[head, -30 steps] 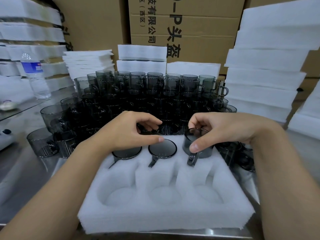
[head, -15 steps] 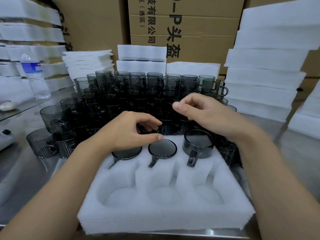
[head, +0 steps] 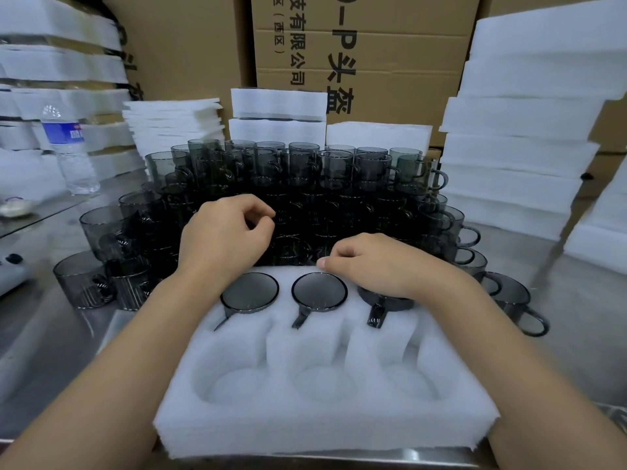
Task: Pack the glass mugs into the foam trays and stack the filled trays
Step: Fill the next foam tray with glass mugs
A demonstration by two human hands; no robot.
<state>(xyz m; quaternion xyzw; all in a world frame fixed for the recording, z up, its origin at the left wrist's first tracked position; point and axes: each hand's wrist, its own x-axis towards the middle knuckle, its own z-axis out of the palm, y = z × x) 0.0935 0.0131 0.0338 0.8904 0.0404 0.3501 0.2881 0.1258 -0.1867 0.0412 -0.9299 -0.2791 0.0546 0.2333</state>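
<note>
Under our forearms, on the steel counter (head: 51, 340), sits the white six-pocket foam tray (head: 325, 418). Its far row is filled: a smoky grey glass mug (head: 249, 292) in the pocket just below our left hand, a second smoky mug (head: 319, 292) between the two hands, and a third mug (head: 380, 305) under our right hand, handles pointing back toward us. The near row of three round pockets lies bare beneath our wrists.

Our right hand (head: 380, 266) lies palm down across the third mug's rim, fingers curled loosely with the thumb tip just past the tray's far edge; it presses flat and grips nothing. Our left hand (head: 225, 237) hovers beyond the tray over the loose stock, fingers bent in toward the thumb; we cannot tell whether they have closed on a mug there, since the dark glass beneath hides it.

Past both hands rises the crowd of dark glass mugs (head: 305, 184), stacked in tiers. More of them sit off to the right of our right hand, and a few to the left of the left one. Stacks of white foam trays (head: 519, 137) tower on the right. A clear plastic water bottle (head: 69, 150) stands far left.
</note>
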